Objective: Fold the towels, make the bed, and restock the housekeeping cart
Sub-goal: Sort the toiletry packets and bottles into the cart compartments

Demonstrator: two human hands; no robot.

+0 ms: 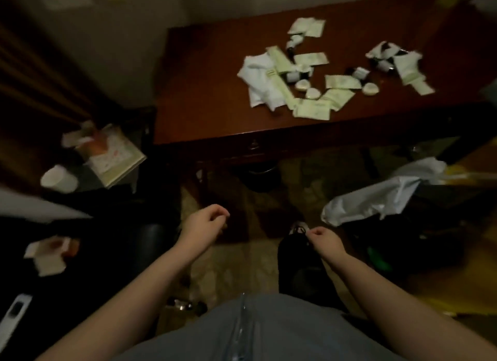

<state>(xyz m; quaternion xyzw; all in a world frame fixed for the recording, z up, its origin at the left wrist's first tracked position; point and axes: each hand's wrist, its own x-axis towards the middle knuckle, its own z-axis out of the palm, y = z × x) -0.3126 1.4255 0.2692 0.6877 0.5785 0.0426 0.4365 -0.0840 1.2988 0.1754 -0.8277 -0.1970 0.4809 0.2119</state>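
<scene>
Restocking step, seemingly: packets (314, 109), small bottles (359, 71) and soaps (312, 93) lying scattered far right on the worktop (204, 91). Left hand (204, 221) and right hand (324, 239) near centre, empty, fingers (218, 211) loosely curled, well short of the worktop. Next, likely: reaching far, gathering and sorting packets.

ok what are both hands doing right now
Left hand: open, loosely curled, holding nothing.
Right hand: fingers curled, too dim to tell.

A white cup (58, 179) sits near a patterned box (115, 156), left of the wooden desk (209, 91).
</scene>
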